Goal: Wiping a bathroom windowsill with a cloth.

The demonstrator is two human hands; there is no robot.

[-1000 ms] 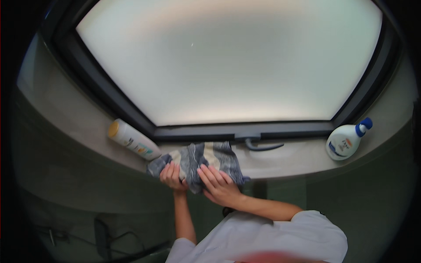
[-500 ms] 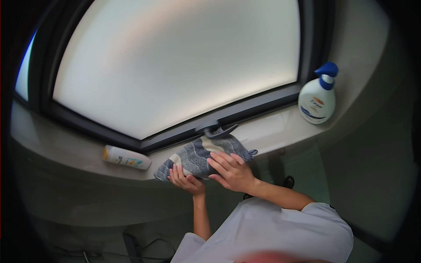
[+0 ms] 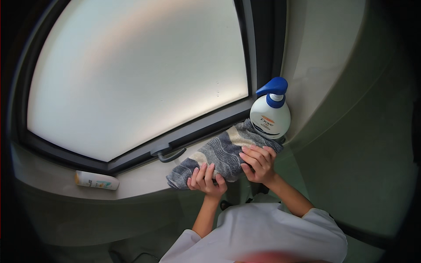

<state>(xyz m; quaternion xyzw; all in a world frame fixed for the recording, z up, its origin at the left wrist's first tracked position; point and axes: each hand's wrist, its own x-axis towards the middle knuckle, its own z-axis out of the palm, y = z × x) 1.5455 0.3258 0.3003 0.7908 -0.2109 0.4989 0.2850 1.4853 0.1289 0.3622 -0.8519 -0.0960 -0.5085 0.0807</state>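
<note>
A folded towel with wavy grey, dark and beige stripes lies along the window sill. My left hand holds its near edge toward the left end, fingers spread over the top of the cloth. Toward the right end, my right hand grips the same edge with its fingers bent over it. The towel's right end meets the base of a white pump bottle with a blue pump head, which stands upright in the corner. Whether any cloth lies beneath that bottle cannot be made out.
A small white bottle with a yellow cap lies on its side at the left of the sill. A dark window handle juts out above the sill from the frame. A wall rises behind the pump bottle.
Both hands have carried the towel rightward along the sill, out from under the window handle and up against the pump bottle. The view has also shifted to the right.
</note>
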